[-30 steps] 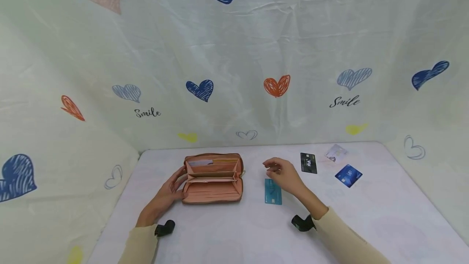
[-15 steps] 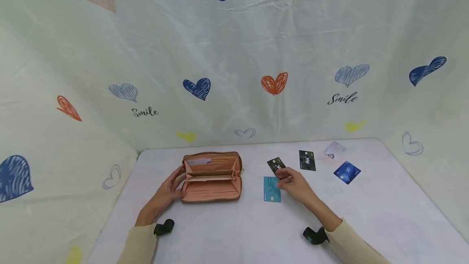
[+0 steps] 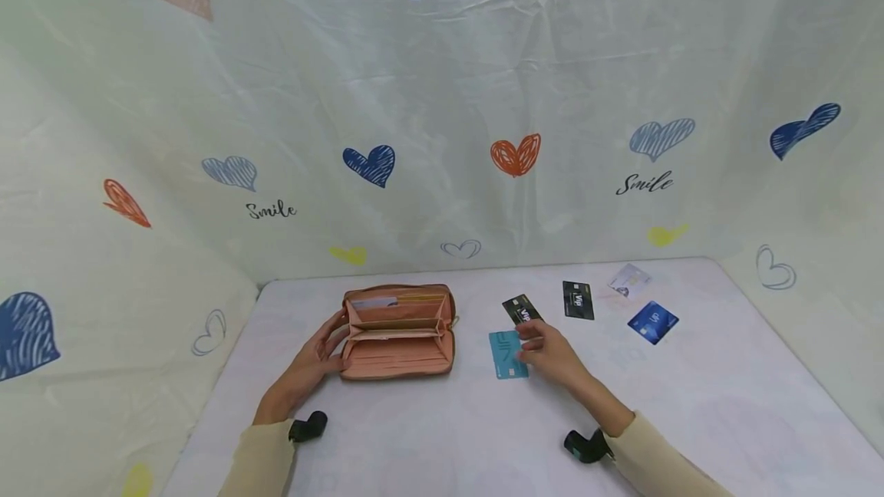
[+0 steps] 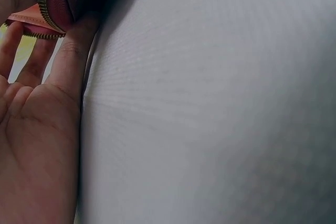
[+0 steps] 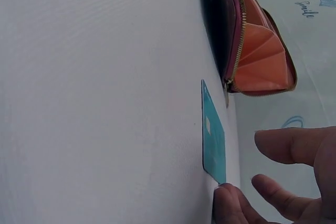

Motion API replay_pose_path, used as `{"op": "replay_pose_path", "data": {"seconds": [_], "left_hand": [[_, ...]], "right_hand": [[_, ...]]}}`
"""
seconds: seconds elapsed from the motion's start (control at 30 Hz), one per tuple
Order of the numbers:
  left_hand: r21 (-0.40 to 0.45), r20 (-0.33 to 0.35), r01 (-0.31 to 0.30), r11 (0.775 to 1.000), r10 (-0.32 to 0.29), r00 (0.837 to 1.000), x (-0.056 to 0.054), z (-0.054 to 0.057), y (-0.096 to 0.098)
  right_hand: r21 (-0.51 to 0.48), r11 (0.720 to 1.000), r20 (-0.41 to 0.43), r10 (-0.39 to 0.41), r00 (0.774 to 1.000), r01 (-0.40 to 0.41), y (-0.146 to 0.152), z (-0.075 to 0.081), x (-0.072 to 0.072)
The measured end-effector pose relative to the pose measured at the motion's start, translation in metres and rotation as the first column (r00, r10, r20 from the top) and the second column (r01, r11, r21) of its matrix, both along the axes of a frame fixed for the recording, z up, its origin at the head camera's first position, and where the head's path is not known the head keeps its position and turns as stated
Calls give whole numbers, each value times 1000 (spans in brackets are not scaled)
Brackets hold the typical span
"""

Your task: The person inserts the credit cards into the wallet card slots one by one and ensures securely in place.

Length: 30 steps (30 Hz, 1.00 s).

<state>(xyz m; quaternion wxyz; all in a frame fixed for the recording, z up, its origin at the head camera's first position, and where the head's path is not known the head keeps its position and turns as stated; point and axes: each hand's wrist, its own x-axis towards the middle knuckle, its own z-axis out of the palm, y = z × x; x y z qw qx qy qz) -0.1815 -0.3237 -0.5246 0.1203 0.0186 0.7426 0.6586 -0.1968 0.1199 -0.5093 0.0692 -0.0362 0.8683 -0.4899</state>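
Observation:
A peach zip-around wallet [image 3: 399, 365] lies spread on the table, its pockets facing up and a card and papers in the back slot. My left hand [image 3: 316, 350] grips its left edge, thumb and fingers against the zipped rim [image 4: 43, 1]. Right of the wallet lies a teal card [image 3: 504, 355]. My right hand [image 3: 549, 351] touches the card's right edge with a fingertip; in the right wrist view the other fingers [image 5: 286, 145] are spread and apart from the teal card [image 5: 212, 135]. A black VIP card [image 3: 519, 308] lies just beyond the right fingers.
Another black VIP card [image 3: 578, 300], a pale card [image 3: 629, 281] and a blue card [image 3: 653, 322] lie flat at the back right of the white table [image 3: 428, 436]. Behind the table hangs a white curtain [image 3: 442, 90] printed with hearts.
My right hand has drawn back from the back black card, uncovering it, and come down to the teal card. The teal card has shifted slightly left and turned. The left hand stays on the wallet.

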Motion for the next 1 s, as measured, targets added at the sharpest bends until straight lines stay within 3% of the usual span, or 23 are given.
{"op": "replay_pose_path", "data": {"seconds": [0.67, 1.0], "left_hand": [[-13, -22, 11, 1000, -11, 1000, -1, -1, -2], [-17, -16, 3, 1000, -3, 1000, -1, 0, 0]], "right_hand": [[247, 967, -114, 94, 989, -63, -37, -1, 10], [260, 963, -130, 104, 986, -67, -37, 0, 13]]}}
